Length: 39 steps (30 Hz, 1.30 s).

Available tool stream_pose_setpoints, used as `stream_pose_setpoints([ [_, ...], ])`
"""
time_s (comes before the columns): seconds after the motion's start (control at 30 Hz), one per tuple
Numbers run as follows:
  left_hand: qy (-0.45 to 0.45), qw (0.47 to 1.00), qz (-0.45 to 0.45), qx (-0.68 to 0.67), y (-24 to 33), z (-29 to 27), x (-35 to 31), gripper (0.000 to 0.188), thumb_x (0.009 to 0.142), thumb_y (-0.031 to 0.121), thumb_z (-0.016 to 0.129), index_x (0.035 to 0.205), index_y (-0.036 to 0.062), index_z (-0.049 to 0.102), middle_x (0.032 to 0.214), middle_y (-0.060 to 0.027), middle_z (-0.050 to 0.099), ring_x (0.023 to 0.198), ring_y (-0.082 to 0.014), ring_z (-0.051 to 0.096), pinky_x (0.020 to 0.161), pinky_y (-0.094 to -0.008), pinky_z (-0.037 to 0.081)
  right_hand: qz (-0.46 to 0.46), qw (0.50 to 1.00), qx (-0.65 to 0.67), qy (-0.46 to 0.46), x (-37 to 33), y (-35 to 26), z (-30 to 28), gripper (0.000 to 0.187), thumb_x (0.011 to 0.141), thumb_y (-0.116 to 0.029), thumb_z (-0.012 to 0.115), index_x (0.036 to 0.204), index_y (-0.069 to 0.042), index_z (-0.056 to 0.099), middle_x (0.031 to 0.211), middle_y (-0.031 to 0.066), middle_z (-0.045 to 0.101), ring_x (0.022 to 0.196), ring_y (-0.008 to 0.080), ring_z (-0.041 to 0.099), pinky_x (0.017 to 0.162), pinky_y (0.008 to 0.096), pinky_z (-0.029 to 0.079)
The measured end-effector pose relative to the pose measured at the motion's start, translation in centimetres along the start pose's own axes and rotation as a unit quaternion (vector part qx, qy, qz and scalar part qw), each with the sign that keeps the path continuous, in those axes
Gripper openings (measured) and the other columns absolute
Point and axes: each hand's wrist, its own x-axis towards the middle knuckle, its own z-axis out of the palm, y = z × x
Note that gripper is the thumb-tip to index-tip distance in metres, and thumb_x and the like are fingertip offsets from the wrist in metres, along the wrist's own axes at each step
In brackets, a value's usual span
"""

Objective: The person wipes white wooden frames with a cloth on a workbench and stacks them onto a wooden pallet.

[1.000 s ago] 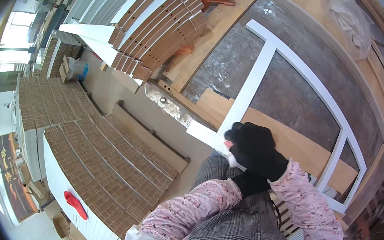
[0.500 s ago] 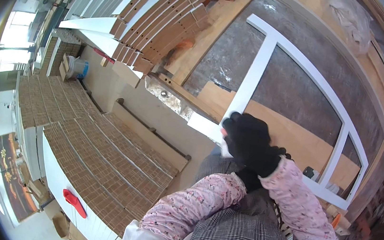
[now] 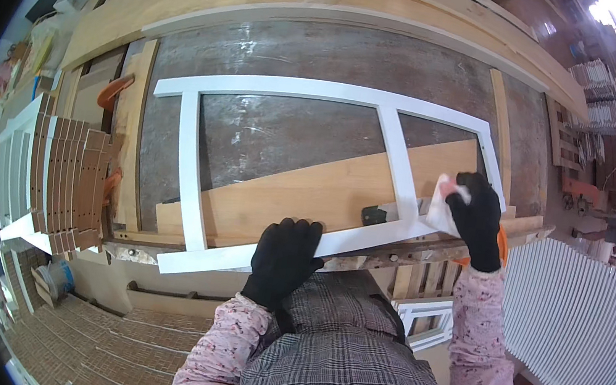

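White frame (image 3: 397, 163): lay across the worktop (image 3: 325, 52), long axis left to right. Right grip (image 3: 480, 217) — closed on a white cloth (image 3: 440, 209) at the near rail's right end. Left grip (image 3: 284, 259) — lay over that rail's left part; whether clenched could not be told. Wooden board (image 3: 308, 189) showed beneath; small dark block (image 3: 374, 215) sat just inside the rail.

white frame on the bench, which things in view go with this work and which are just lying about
In use: white frame under the left hand; white cloth in the right hand.
Apparently lying about: bucket at left; white slatted stack at right.
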Motion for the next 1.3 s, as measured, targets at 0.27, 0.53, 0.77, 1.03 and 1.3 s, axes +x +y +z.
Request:
stream_pose_setpoints([
  [0.27,-0.023,0.999,-0.022,-0.001,0.2,-0.1,0.2,0.047,0.076,0.042,0.078,0.108,0.0100,0.064,0.090,-0.0073,0.065,0.087,-0.0267,0.062,0.075,-0.0432,0.048,-0.055,0.995,0.083,-0.021,-4.8,-1.2,4.9,0.021,0.080,-0.016,0.077,0.096,-0.009,0.065,0.086,0.0101,0.065,0.079,0.0308,0.067,0.069,0.0386,0.053],
  [0.53,0.023,0.999,-0.006,-0.038,-0.3,0.3,-0.4,0.044,0.077,0.041,0.076,0.106,0.0098,0.063,0.089,-0.0071,0.064,0.084,-0.0268,0.062,0.073,-0.0434,0.047,-0.063,0.998,0.027,-0.002,-4.3,-1.7,3.7,0.017,0.084,-0.021,0.074,0.093,-0.009,0.065,0.085,0.0100,0.065,0.080,0.0319,0.066,0.069,0.0396,0.052],
  [0.77,0.043,0.998,0.030,-0.025,-0.1,0.5,0.3,0.045,0.078,0.044,0.075,0.103,0.0092,0.063,0.087,-0.0084,0.063,0.084,-0.0278,0.062,0.073,-0.0436,0.047,-0.051,0.996,-0.067,0.019,-4.5,2.6,3.4,0.016,0.082,-0.020,0.072,0.092,-0.009,0.066,0.087,0.0112,0.066,0.081,0.0325,0.067,0.070,0.0414,0.053],
  [1.03,0.032,0.998,0.029,-0.036,0.0,0.1,-0.5,0.052,0.074,0.045,0.077,0.108,0.0079,0.063,0.088,-0.0106,0.061,0.084,-0.0300,0.060,0.073,-0.0455,0.045,0.008,0.995,-0.069,0.070,-6.7,2.4,3.4,0.020,0.083,-0.026,0.070,0.094,-0.010,0.066,0.087,0.0125,0.066,0.081,0.0333,0.066,0.071,0.0447,0.052],
  [1.3,-0.009,0.996,0.088,-0.023,-2.2,-1.0,-0.9,0.062,0.073,0.044,0.081,0.114,0.0021,0.062,0.092,-0.0149,0.060,0.090,-0.0353,0.061,0.076,-0.0480,0.048,0.270,0.947,0.083,0.150,-18.5,5.3,-1.0,0.042,0.073,-0.041,0.083,0.094,-0.008,0.067,0.086,0.0117,0.068,0.083,0.0325,0.068,0.074,0.0412,0.053],
])
